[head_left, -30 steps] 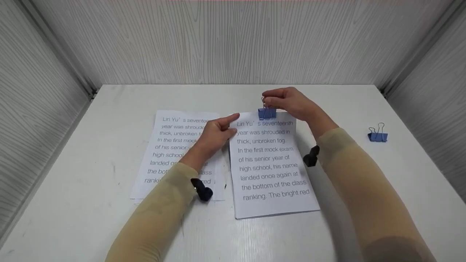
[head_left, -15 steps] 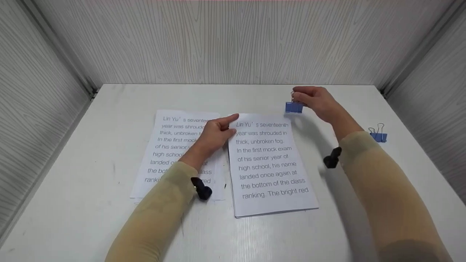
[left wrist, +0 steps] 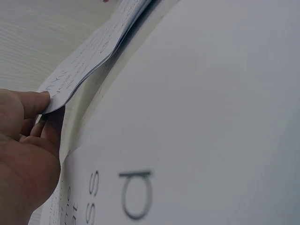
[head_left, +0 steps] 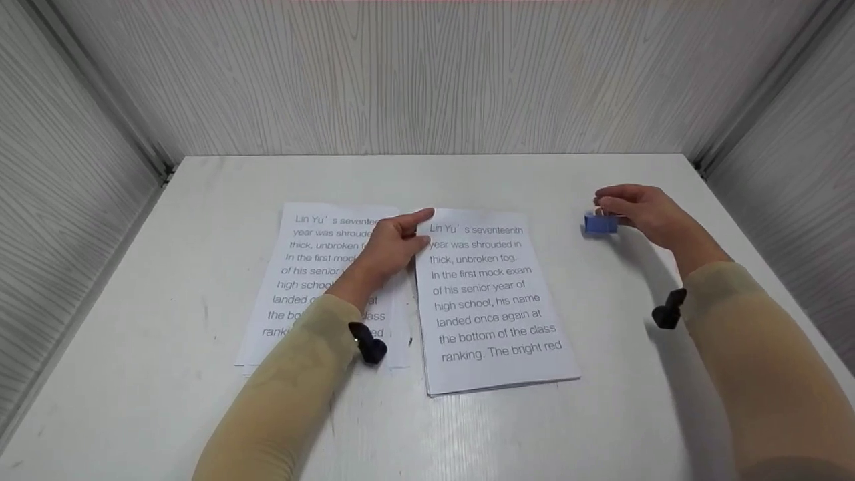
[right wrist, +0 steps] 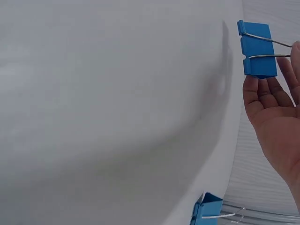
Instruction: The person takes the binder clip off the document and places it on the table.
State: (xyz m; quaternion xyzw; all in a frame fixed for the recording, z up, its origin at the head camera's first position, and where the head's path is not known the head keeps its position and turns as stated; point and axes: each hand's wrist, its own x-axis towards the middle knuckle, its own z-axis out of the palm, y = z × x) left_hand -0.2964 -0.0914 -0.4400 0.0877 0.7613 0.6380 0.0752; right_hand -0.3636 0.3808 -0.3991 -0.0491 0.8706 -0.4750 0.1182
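Observation:
My left hand (head_left: 393, 248) pinches the upper left corner of the right-hand stack of printed paper (head_left: 491, 300). In the left wrist view, thumb and fingers lie on either side of the lifted corner of the stack (left wrist: 89, 65). Off to the right of that stack, my right hand (head_left: 651, 214) holds a blue binder clip (head_left: 600, 224) by its wire handles. The right wrist view shows this clip's blue body (right wrist: 258, 49) above the tabletop, with the thumb on the wires. Another blue binder clip (right wrist: 207, 209) lies lower in that view; the right arm hides it in the head view.
A second stack of printed sheets (head_left: 267, 314) lies to the left, partly covered by my left hand and forearm. Everything rests on a white table (head_left: 133, 280), walled at the back (head_left: 427, 80) and both sides by wood-grain panels.
My right hand has carried the binder clip off the top edge of the right-hand stack, to the right and then nearer. The left hand has kept its place at the corner.

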